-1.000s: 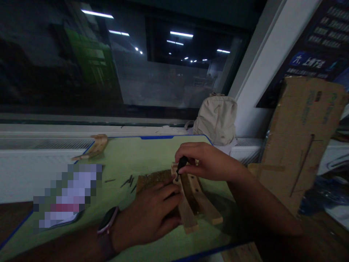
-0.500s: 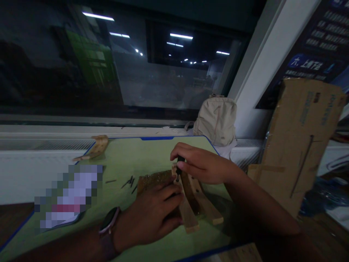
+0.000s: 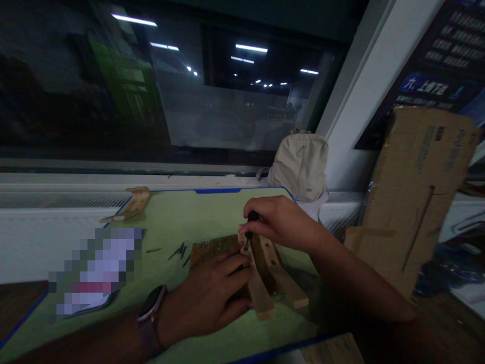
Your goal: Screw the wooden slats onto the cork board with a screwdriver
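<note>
A small wooden assembly (image 3: 271, 280) of slats lies on the green mat (image 3: 178, 217), joined to a brown board (image 3: 212, 246). My left hand (image 3: 210, 298) rests on the board and slats, fingers curled down, pressing them to the mat. My right hand (image 3: 282, 222) pinches a small black screwdriver (image 3: 250, 227) held upright, its tip on the top end of the left slat. A watch (image 3: 150, 308) is on my left wrist.
Several dark screws (image 3: 180, 251) lie loose left of the board. Another wooden piece (image 3: 131, 205) sits at the mat's far left corner. A beige backpack (image 3: 301, 164) stands at the back right, a cardboard box (image 3: 415, 197) at the right. A blurred patch covers the left mat.
My right hand has turned slightly on the screwdriver, fingers shifting round the handle. The left hand and the wooden pieces stay put.
</note>
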Action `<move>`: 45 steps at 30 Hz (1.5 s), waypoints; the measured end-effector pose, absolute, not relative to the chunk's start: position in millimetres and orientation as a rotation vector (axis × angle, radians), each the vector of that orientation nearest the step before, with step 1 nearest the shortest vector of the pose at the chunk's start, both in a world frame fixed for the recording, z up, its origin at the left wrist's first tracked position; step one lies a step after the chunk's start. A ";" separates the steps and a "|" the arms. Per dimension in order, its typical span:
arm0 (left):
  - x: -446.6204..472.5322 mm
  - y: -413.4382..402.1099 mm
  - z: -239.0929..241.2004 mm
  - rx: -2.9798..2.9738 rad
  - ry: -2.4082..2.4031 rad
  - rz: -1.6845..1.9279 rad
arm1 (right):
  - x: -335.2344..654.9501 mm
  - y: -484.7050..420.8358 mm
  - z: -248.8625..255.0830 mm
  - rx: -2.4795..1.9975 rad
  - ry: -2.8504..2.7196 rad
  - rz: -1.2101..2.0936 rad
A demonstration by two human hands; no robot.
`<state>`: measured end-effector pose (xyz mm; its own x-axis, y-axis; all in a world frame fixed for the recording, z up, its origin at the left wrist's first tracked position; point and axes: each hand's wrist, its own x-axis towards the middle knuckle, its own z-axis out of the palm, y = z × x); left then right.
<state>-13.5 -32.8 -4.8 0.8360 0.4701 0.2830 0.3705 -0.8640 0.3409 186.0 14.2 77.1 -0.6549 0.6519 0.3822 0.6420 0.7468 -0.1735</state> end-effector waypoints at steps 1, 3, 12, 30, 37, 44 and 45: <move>-13.5 -32.6 -5.1 2.741 0.642 0.523 | 187.1 10.4 80.2 -1.009 -2.548 0.064; -14.0 -32.5 -5.4 2.737 0.640 0.518 | 191.1 3.7 86.7 -1.008 -2.599 0.132; -14.8 -33.4 -5.6 2.750 0.647 0.501 | 202.9 10.5 92.4 -0.676 -2.611 0.376; -16.1 -33.6 -6.8 2.756 0.654 0.501 | 191.2 16.0 77.8 -0.914 -2.556 -0.083; -17.6 -35.7 -6.1 2.766 0.656 0.490 | 185.6 12.8 79.7 -1.045 -2.610 -0.091; -15.7 -35.5 -4.8 2.756 0.644 0.539 | 200.5 6.6 88.9 -0.635 -2.699 0.457; -15.4 -35.4 -4.7 2.758 0.650 0.539 | 200.6 7.1 89.5 -0.617 -2.689 0.475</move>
<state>-15.4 -35.4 -4.7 0.8314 0.4715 0.2941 0.3765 -0.8672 0.3260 200.6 7.1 89.5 -0.8476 0.4680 0.2500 0.3540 0.8497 -0.3907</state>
